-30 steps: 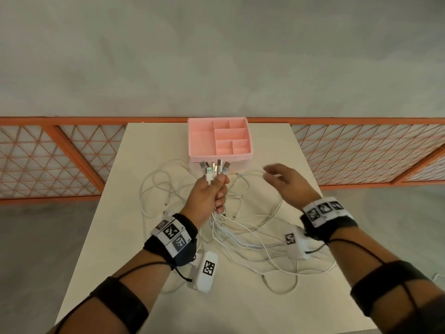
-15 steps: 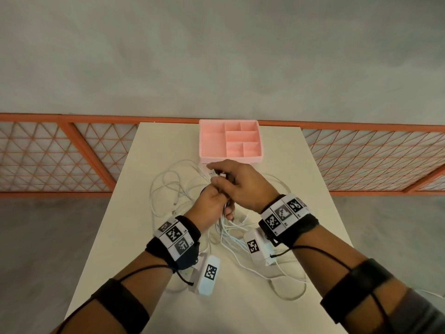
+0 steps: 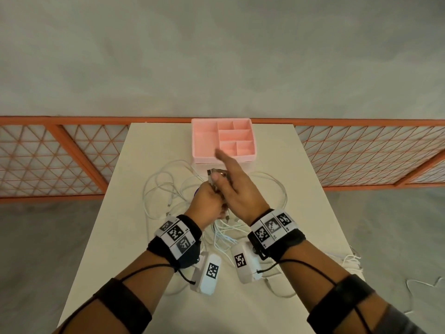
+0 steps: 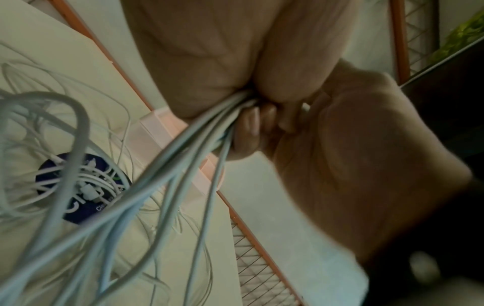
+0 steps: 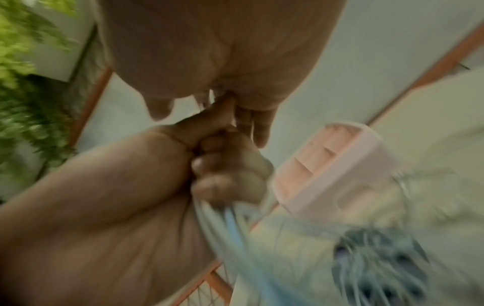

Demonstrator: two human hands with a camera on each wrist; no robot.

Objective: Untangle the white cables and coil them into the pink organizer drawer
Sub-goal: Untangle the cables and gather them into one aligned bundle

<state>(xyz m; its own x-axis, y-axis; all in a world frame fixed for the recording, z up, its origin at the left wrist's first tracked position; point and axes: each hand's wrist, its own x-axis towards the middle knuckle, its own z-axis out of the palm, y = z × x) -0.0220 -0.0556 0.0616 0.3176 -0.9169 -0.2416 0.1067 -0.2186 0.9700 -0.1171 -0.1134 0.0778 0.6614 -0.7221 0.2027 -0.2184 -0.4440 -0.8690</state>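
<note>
My left hand (image 3: 208,201) grips a bundle of white cables (image 3: 224,235) in its fist, above the table's middle. Their metal plugs (image 3: 213,175) stick out of the top. The left wrist view shows several strands (image 4: 167,165) leaving the curled fingers (image 4: 247,124). My right hand (image 3: 232,182) lies against the left fist with straight fingers pointing at the pink organizer (image 3: 243,158). Its thumb touches the plugs. More cable loops (image 3: 163,189) lie tangled on the table. The organizer's compartments hold nothing. The right wrist view is blurred but shows the fist (image 5: 225,169) and organizer (image 5: 327,165).
The cream table (image 3: 301,213) is narrow, with an orange mesh railing (image 3: 48,160) behind it. A dark blue round sticker (image 4: 78,186) lies under the loose loops. Some cable (image 3: 349,259) hangs over the table's right edge. Grey floor surrounds the table.
My right hand swung in from the right to meet the left fist, closed over the plugs, then straightened its fingers toward the organizer. The left hand kept its grip on the bundle.
</note>
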